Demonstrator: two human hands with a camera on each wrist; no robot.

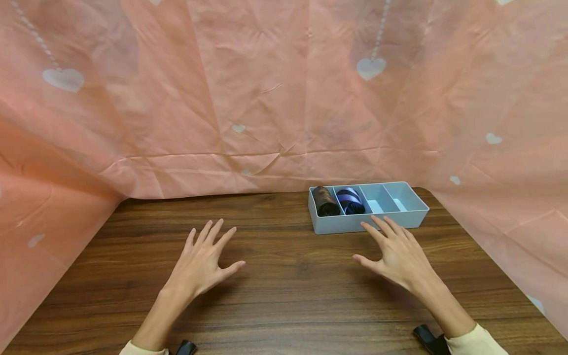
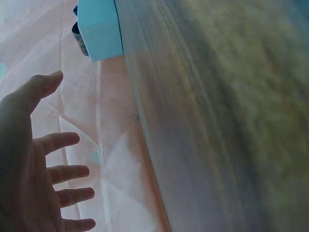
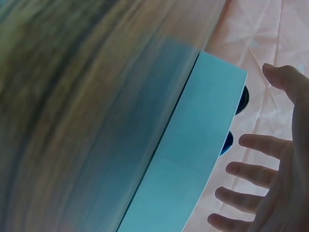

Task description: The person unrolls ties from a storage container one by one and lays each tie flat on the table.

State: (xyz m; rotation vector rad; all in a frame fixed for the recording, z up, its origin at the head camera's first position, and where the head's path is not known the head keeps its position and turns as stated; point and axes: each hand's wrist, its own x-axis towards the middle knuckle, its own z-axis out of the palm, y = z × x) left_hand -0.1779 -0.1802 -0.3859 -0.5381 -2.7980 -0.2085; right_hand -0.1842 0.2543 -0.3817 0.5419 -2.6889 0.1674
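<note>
A pale blue divided box (image 1: 341,226) stands at the back right of the table. A brown rolled necktie (image 1: 325,201) fills its leftmost compartment, and a rolled necktie with purple and dark stripes (image 1: 349,199) lies in the one beside it. The two compartments on the right hold nothing. My right hand (image 1: 398,256) hovers in front of the box with fingers spread, its fingertips overlapping the front wall in the head view. Over the left part of the table, my left hand (image 1: 197,266) is held out with spread fingers and holds nothing.
The dark wood-grain table (image 1: 293,296) reaches back to a pink curtain (image 1: 266,98) with white hearts, which hangs behind it and along both sides. Black straps (image 1: 428,339) sit at the wrists, by the pale sleeves (image 1: 477,342).
</note>
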